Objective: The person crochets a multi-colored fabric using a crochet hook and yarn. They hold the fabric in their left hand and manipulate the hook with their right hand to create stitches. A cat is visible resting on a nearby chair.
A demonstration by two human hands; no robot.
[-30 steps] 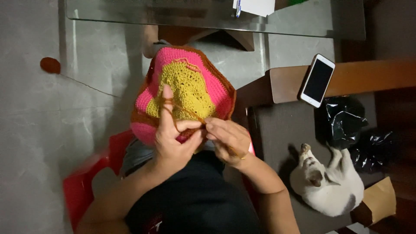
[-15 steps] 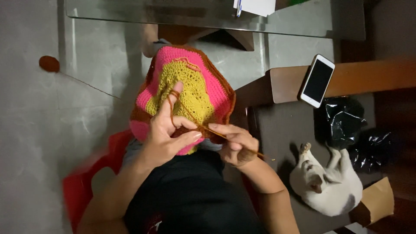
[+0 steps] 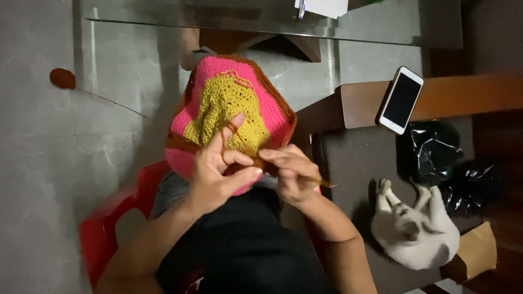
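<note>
Fingers of the left hand [image 3: 218, 174] pinch the near edge of a round pink, yellow and brown crocheted piece [image 3: 231, 117], brown yarn looped over the raised forefinger. Just beside them, the right hand [image 3: 291, 171] closes on a thin crochet hook [image 3: 321, 183], its tip at that edge.

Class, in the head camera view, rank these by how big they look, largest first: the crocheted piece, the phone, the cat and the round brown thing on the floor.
1. Crocheted piece, though it is nearest the camera.
2. Cat.
3. Phone.
4. Round brown thing.
</note>
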